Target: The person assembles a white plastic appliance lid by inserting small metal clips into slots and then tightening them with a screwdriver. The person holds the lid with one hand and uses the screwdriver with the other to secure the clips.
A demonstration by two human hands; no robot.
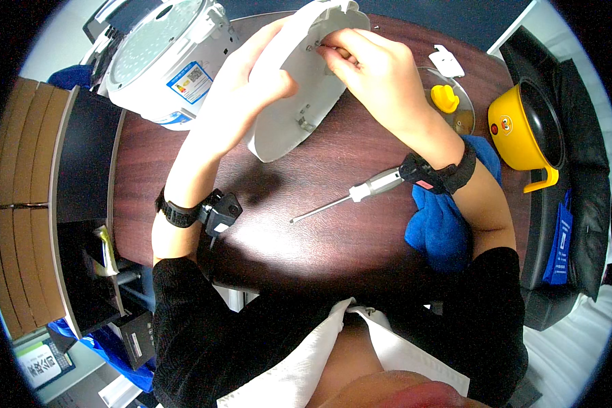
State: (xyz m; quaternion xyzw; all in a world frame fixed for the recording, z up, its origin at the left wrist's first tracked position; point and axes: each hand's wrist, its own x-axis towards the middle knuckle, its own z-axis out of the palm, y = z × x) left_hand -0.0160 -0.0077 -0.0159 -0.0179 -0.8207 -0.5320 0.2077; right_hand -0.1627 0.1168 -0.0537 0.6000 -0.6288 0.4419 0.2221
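Note:
My left hand (248,92) grips a white curved plastic cover (319,85) by its left edge, with the thumb over the inner side. The cover is raised and tilted above the table, hollow side toward the right. Inside it, near the lower end, a small metal clip (304,119) shows. My right hand (381,75) reaches into the upper part of the cover, its fingertips pinched beside small metal parts (313,47). Whatever is between those fingertips is too small to make out. A screwdriver (377,185) with a pale handle lies on the table below my right wrist.
A white rice cooker (153,54) stands at the far left. Near my right forearm are a blue cloth (435,228), a clear lid with a yellow knob (445,98) and a white plastic piece (447,61). A yellow pot (517,129) sits at the table's right edge.

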